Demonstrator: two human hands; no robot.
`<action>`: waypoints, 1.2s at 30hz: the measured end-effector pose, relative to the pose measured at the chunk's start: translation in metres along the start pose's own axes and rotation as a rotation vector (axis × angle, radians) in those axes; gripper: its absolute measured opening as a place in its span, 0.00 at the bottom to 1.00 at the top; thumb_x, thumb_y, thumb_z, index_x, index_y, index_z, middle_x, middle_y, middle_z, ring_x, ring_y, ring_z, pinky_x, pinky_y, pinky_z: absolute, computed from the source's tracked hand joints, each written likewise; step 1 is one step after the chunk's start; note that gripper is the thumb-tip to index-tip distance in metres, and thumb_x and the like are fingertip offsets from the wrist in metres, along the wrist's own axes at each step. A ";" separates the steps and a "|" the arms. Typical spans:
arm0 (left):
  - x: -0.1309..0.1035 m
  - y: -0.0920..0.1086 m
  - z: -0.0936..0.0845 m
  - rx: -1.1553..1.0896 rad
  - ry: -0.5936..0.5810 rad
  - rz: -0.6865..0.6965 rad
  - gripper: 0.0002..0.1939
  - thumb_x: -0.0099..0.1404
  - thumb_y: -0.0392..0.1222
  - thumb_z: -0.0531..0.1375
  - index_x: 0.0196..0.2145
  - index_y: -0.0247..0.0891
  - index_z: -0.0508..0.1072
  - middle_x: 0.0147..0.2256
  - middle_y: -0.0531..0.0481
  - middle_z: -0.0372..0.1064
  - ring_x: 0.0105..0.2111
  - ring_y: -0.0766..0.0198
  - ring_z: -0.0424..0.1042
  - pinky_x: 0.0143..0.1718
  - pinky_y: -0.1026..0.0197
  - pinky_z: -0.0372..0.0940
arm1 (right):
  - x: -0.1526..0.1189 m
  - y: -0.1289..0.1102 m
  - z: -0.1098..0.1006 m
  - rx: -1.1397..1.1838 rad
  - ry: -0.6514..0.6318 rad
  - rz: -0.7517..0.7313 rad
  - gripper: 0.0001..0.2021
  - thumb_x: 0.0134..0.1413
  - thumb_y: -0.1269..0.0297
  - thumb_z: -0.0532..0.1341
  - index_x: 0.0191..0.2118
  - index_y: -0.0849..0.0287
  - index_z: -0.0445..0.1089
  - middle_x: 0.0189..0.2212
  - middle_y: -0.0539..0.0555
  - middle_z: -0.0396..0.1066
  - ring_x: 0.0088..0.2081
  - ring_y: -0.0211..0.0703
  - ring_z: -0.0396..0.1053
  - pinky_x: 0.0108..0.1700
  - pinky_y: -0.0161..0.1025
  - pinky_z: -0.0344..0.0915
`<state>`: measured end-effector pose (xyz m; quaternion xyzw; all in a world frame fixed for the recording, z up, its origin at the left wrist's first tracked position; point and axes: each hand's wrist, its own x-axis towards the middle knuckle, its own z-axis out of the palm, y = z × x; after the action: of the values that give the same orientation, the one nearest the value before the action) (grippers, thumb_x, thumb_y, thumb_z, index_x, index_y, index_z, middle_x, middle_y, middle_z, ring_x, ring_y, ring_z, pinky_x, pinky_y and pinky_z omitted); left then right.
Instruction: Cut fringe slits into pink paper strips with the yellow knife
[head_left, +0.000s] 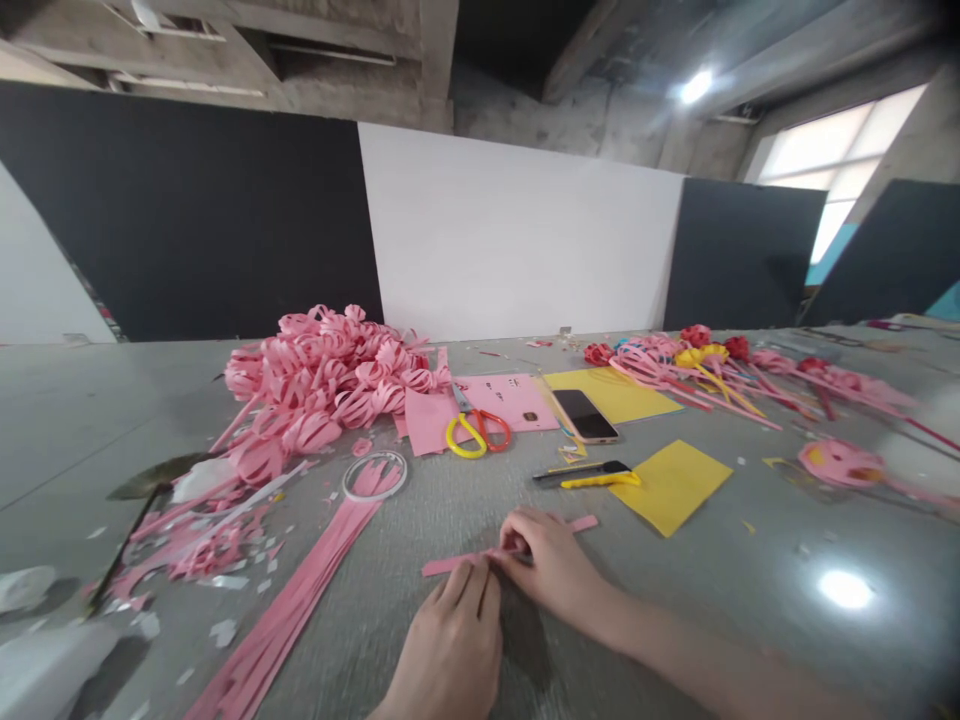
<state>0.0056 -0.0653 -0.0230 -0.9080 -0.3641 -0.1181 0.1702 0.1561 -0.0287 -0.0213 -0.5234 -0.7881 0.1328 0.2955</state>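
A narrow pink paper strip (448,564) lies across the grey table in front of me, its ends showing to either side of my hands. My left hand (459,620) has its fingers pressed together on the strip's middle. Beside it, my right hand (541,558) pinches the strip with thumb and curled fingers. Both hands nearly touch at the fingertips, which partly hide the paper. To the left, a bundle of long pink strips (300,600) runs through a roll of clear tape (347,478).
Scissors (477,430), a utility knife (589,474), yellow paper (671,487) and a phone (586,415) lie beyond my hands. Pink paper flowers (330,370) are heaped at the back left, with paper scraps (202,550) nearer. More flowers (652,360) lie at the back right.
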 end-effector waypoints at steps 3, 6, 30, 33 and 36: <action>0.001 0.000 0.000 -0.054 0.003 -0.040 0.19 0.55 0.27 0.45 0.42 0.26 0.67 0.40 0.38 0.67 0.41 0.53 0.67 0.40 0.53 0.66 | 0.003 0.001 0.000 0.034 -0.012 0.049 0.05 0.44 0.69 0.60 0.24 0.59 0.61 0.22 0.46 0.63 0.27 0.35 0.61 0.32 0.34 0.51; -0.001 -0.001 -0.001 -0.095 0.001 -0.059 0.18 0.55 0.28 0.45 0.42 0.28 0.67 0.41 0.39 0.67 0.43 0.54 0.66 0.43 0.53 0.65 | 0.006 0.004 0.000 0.087 -0.031 0.098 0.05 0.41 0.74 0.60 0.24 0.59 0.61 0.21 0.45 0.62 0.26 0.35 0.60 0.30 0.32 0.51; 0.006 -0.014 -0.017 -0.372 -0.187 -0.141 0.20 0.60 0.38 0.49 0.50 0.41 0.59 0.44 0.45 0.59 0.42 0.54 0.58 0.43 0.49 0.55 | 0.014 0.017 -0.013 0.062 -0.108 0.328 0.07 0.38 0.64 0.63 0.25 0.59 0.64 0.23 0.46 0.62 0.27 0.35 0.60 0.29 0.32 0.49; 0.005 -0.013 -0.015 -0.385 -0.177 -0.148 0.20 0.60 0.38 0.49 0.51 0.42 0.59 0.44 0.45 0.58 0.42 0.54 0.57 0.44 0.50 0.54 | 0.013 0.020 -0.007 0.021 -0.056 0.284 0.10 0.35 0.61 0.64 0.24 0.59 0.64 0.24 0.47 0.62 0.28 0.36 0.60 0.30 0.33 0.50; 0.005 -0.012 -0.015 -0.387 -0.176 -0.146 0.20 0.59 0.38 0.49 0.51 0.42 0.58 0.44 0.45 0.58 0.43 0.54 0.57 0.43 0.50 0.53 | 0.013 0.022 -0.006 0.029 -0.059 0.278 0.11 0.36 0.60 0.64 0.25 0.59 0.64 0.25 0.48 0.62 0.28 0.37 0.60 0.30 0.33 0.51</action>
<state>-0.0012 -0.0598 -0.0053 -0.9017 -0.4131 -0.1180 -0.0489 0.1723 -0.0089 -0.0236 -0.6192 -0.7143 0.1992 0.2582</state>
